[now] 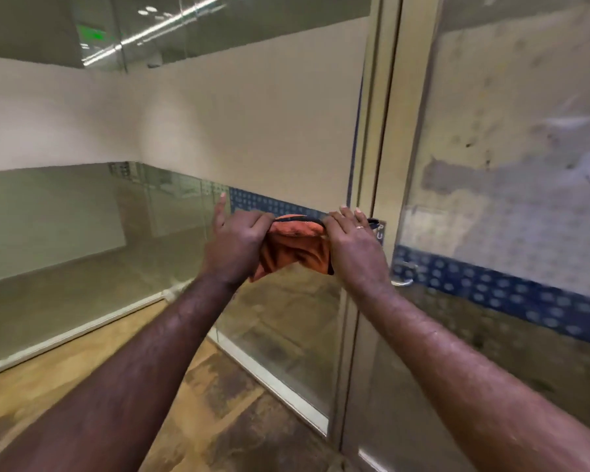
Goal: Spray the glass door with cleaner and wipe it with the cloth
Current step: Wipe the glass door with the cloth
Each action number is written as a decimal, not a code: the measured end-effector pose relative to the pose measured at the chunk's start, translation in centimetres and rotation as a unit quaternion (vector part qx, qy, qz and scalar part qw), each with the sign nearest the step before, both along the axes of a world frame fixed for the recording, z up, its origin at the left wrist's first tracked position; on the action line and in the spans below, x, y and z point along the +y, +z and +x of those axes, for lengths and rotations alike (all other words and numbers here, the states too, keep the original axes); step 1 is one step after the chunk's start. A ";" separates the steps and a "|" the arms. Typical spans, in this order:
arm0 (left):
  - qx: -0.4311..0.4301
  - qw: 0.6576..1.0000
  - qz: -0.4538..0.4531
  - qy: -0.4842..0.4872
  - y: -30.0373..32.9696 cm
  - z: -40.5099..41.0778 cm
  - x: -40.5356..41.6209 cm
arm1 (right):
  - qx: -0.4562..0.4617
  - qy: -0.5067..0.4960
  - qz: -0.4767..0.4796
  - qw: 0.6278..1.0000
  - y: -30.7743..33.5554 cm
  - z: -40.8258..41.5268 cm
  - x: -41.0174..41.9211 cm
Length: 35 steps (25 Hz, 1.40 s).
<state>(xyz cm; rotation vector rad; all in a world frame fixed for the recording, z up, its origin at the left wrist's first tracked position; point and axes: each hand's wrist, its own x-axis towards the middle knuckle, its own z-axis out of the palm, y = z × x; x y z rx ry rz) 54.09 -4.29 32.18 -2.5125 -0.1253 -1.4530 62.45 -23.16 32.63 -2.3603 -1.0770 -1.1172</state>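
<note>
Left hand (237, 245) and right hand (349, 245) both grip the orange cloth (295, 248), folding it; no sprayer visible; next, press it to the glass door (511, 158).

Single head-worn view, angled forward and down, close to a glass door (511, 172)

Two hands (235, 245); one cloth (295, 253); one door (511, 165).
</note>
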 end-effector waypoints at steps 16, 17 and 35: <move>-0.034 0.961 0.040 -0.271 2.2 21.1 -17.6 | -0.052 -0.298 0.022 0.953 2.0 9.8 -18.9; -0.039 0.958 0.043 -0.280 2.6 22.2 -18.6 | -0.054 -0.308 0.019 0.950 2.3 10.7 -19.8; -0.077 0.943 0.109 -0.304 9.3 34.6 -28.6 | -0.255 -0.297 0.022 0.920 -0.2 23.7 -25.8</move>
